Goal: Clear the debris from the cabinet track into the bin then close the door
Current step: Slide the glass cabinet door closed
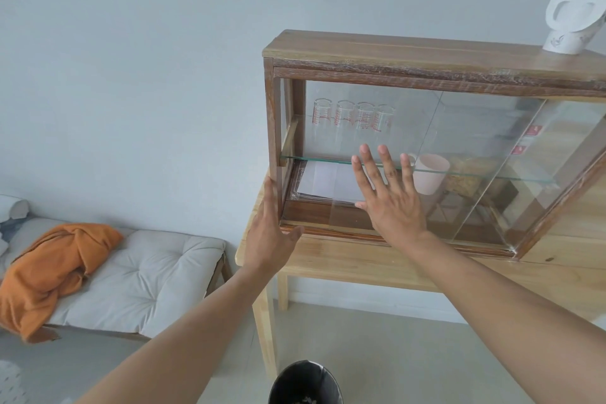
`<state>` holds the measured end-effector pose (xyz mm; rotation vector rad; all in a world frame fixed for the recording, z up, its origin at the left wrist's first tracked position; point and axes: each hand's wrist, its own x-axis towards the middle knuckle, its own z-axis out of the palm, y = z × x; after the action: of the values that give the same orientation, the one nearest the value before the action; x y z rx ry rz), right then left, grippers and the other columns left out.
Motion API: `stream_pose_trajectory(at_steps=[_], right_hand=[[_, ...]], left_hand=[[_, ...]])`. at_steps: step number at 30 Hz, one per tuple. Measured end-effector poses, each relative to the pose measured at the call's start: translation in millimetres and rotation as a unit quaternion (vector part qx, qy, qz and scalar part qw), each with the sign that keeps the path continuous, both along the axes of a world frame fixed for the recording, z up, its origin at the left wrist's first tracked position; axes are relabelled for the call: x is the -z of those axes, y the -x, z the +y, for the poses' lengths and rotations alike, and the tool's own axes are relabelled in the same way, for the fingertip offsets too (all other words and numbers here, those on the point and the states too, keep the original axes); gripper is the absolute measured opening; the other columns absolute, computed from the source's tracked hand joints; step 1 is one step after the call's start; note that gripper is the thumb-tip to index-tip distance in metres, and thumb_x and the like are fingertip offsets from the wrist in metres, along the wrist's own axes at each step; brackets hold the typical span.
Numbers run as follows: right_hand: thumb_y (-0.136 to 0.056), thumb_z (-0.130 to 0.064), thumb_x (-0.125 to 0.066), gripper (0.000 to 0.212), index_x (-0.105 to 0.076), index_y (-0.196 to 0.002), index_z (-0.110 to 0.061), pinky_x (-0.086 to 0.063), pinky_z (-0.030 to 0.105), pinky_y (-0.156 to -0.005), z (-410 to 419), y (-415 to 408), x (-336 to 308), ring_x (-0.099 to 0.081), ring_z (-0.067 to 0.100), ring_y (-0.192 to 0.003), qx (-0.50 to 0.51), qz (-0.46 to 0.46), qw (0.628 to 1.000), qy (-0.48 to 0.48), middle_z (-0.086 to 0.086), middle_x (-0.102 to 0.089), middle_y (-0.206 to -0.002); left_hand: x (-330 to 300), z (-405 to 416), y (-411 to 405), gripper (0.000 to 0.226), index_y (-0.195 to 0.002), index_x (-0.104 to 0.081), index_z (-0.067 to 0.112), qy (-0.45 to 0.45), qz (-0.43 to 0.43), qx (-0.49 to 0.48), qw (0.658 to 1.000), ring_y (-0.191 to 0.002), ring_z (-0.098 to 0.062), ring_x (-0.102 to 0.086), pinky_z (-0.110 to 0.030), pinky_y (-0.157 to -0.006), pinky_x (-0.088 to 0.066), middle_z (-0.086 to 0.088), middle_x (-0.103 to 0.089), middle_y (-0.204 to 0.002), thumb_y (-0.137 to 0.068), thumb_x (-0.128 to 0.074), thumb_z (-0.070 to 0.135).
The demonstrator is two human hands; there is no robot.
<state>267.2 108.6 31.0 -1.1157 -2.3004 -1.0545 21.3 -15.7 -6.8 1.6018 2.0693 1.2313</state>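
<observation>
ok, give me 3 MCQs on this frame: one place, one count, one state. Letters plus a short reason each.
1. Where is the bin?
A. on the cabinet top
B. on the floor beside the table leg
C. on the bench

2. How many marked measuring glasses stand on the glass shelf?
A. two
B. four
C. six

3. What is the right hand doing?
A. lies flat and open on the sliding glass door
B. grips a cloth
C. holds a cup

Key:
1 B: its dark rim shows at the bottom edge, on the floor by the table.
2 B: four stand in a row.
3 A: fingers spread over the pane, nothing held; the left hand rests open at the cabinet frame's left post.
</observation>
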Motion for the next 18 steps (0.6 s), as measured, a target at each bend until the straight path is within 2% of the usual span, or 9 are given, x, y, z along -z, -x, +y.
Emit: stream_pose_trajectory(at_steps=[3,7,11,14,18], right_hand=[[-0.095,-0.049,-0.076,0.117,0.002,-0.174,-0.011,0.013,0.063,-0.133,2,7,-1,0.026,0.038,-0.165,0.006,-0.02,1.0,-0.011,0.011,0.014,-0.182],[-0.095,-0.053,-0.075,0.12,0.005,-0.174,-0.012,0.018,0.06,-0.132,1,32,-5,0.016,0.036,-0.166,-0.012,-0.033,0.999,-0.02,0.01,0.006,-0.183],[-0.096,-0.056,-0.07,0.12,0.012,-0.173,-0.012,0.019,0.058,-0.131,-2,65,-6,0.014,0.034,-0.166,-0.028,-0.04,0.999,-0.022,0.009,0.001,-0.184],[-0.098,-0.057,-0.067,0.119,0.015,-0.172,-0.012,0.018,0.058,-0.131,-5,74,-8,0.016,0.034,-0.165,-0.03,-0.042,0.999,-0.015,0.009,0.006,-0.183],[-0.099,-0.061,-0.062,0.117,0.014,-0.172,-0.012,0.015,0.059,-0.129,-7,75,-10,0.016,0.035,-0.165,-0.012,-0.06,0.998,-0.015,0.01,0.012,-0.182]], left_hand=[[0,-1,-2,0.128,-0.158,0.019,0.053,-0.006,-0.006,-0.006,1.0,-0.145,-0.029,-0.045,-0.052,-0.11,-0.046,0.008,-0.036,-0.167,-0.086,-0.085,0.031],[0,-1,0,0.129,-0.158,0.02,0.053,-0.01,0.006,-0.007,1.0,-0.147,-0.027,-0.043,-0.048,-0.111,-0.046,0.009,-0.033,-0.168,-0.086,-0.085,0.031],[1,-2,3,0.13,-0.158,0.02,0.054,-0.01,0.004,0.003,1.0,-0.148,-0.025,-0.041,-0.045,-0.11,-0.043,0.014,-0.029,-0.168,-0.085,-0.085,0.029],[1,-2,3,0.128,-0.159,0.018,0.053,-0.013,-0.006,0.004,1.0,-0.149,-0.024,-0.039,-0.042,-0.109,-0.04,0.019,-0.027,-0.168,-0.086,-0.084,0.028],[-1,-1,-1,0.126,-0.16,0.017,0.05,-0.01,-0.013,0.001,1.0,-0.144,-0.025,-0.046,-0.034,-0.102,-0.039,0.014,-0.03,-0.168,-0.087,-0.083,0.027]])
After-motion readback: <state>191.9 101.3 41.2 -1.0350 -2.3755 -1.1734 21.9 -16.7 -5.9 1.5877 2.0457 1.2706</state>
